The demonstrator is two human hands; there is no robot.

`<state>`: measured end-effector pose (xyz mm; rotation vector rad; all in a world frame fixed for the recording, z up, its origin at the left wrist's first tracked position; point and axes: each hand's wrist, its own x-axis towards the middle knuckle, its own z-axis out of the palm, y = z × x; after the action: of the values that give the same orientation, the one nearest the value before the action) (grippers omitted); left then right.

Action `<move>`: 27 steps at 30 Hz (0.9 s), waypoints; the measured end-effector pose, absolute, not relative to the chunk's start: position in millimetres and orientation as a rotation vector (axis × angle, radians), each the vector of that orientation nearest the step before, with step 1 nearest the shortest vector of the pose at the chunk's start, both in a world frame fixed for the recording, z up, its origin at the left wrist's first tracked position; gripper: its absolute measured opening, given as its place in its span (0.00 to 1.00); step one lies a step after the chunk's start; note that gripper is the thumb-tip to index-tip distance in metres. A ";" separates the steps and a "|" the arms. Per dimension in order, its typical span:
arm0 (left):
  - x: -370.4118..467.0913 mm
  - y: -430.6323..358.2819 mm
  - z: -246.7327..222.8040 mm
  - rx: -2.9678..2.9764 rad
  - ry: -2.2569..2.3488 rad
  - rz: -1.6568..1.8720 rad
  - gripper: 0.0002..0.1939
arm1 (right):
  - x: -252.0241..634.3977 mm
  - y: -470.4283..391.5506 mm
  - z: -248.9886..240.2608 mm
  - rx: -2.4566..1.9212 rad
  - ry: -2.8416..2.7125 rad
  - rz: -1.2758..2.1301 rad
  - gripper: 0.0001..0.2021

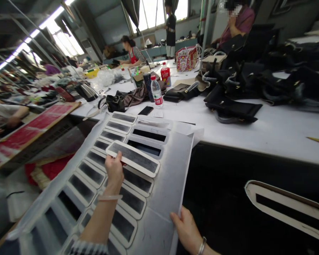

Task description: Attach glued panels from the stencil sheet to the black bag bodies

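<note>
A large pale sheet (170, 170) slopes across the middle, bearing rows of long rounded white-rimmed pieces with dark centres. My left hand (115, 170) pinches the near edge of one such piece (134, 158), which lies tilted over the others. Beyond it, two places in the right row show dark rectangular openings (149, 135). My right hand (187, 226) grips the right edge of the sheet, thumb on top, its fingers partly hidden beneath.
A white table (276, 134) spans behind, with black bags (231, 109), a water bottle (156, 92), a red bottle (165, 75) and a phone (146, 111). A long cut piece (289, 209) is at lower right. People are further back; a person's arm shows at left.
</note>
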<state>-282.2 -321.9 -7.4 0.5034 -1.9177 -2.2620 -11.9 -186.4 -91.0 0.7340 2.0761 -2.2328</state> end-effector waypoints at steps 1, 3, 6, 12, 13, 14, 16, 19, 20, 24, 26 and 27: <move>-279.2 -323.3 -8.1 0.517 -1.939 -2.274 0.06 | -11.2 -187.1 -91.7 0.742 2.078 -2.237 0.21; -271.1 -323.7 -10.2 0.567 -1.996 -2.323 0.05 | -10.4 -188.9 -92.6 0.756 2.081 -2.243 0.22; -248.7 -313.8 -15.4 0.598 -2.106 -2.455 0.14 | -10.3 -191.2 -92.8 0.774 2.084 -2.240 0.22; -206.2 -278.7 -34.3 0.587 -2.198 -2.640 0.06 | -9.5 -192.2 -95.7 0.751 2.102 -2.237 0.24; -207.8 -276.8 -33.2 0.613 -2.170 -2.648 0.04 | -9.1 -192.3 -97.5 0.740 2.103 -2.238 0.24; -212.2 -276.7 -29.2 0.636 -2.125 -2.654 0.02 | -8.8 -192.4 -99.7 0.735 2.104 -2.235 0.25; -225.3 -280.7 -11.4 0.649 -1.995 -2.656 0.05 | -9.0 -192.6 -104.8 0.744 2.109 -2.214 0.25; -235.7 -287.7 32.4 0.567 -1.816 -2.652 0.15 | -12.5 -192.8 -111.0 0.778 2.124 -2.148 0.24; -232.4 -287.7 47.9 0.515 -1.784 -2.657 0.14 | -14.5 -192.4 -111.5 0.782 2.130 -2.119 0.24; -188.6 -272.3 89.8 -0.024 -1.667 -2.509 0.06 | -19.8 -181.1 -99.9 0.710 2.174 -1.980 0.19; -161.4 -261.1 93.8 -0.310 -1.675 -2.272 0.12 | -15.8 -164.5 -82.2 0.662 2.217 -1.889 0.11; -149.1 -255.8 91.9 -0.402 -1.725 -2.151 0.14 | -11.2 -152.8 -69.5 0.654 2.247 -1.838 0.09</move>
<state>-149.1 -255.8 91.9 -0.4024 -1.7245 -2.1514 -11.2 -152.8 -69.5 0.6539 2.2470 -1.8378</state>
